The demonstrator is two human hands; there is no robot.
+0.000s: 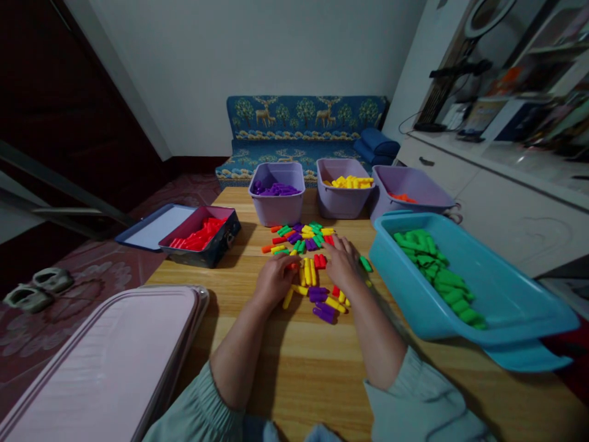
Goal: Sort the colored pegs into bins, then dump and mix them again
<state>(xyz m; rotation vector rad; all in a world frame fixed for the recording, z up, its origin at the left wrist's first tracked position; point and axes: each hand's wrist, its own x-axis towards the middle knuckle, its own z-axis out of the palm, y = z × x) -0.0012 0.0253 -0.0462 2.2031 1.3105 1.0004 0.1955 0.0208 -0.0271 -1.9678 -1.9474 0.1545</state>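
So, from the head cam: the left hand (275, 279) is curled in with its fingertips right at a small orange-red piece (293, 266); can't tell if that's pinched or just touched. A row of yellow pieces (310, 272) lies just beside those fingers. The right hand (341, 261) reaches a bit farther out, fingers loosely spread, tips at some red pieces (329, 240) on the near side of a mixed-colour pile (311, 244). Can't tell if it's gripping anything either. Another red pair (319, 262) sits between the hands, all on the wooden table (313, 380).

Any print on the packages (481, 116) over on the cabinet is too blurry to read.

Containers: left lilac bin (278, 212) has purple pieces, middle lilac bin (345, 204) yellow, right lilac bin (380, 202) orange. Big blue tub (405, 294) holds green ones, and the dark open box (196, 258) on the left has reds.
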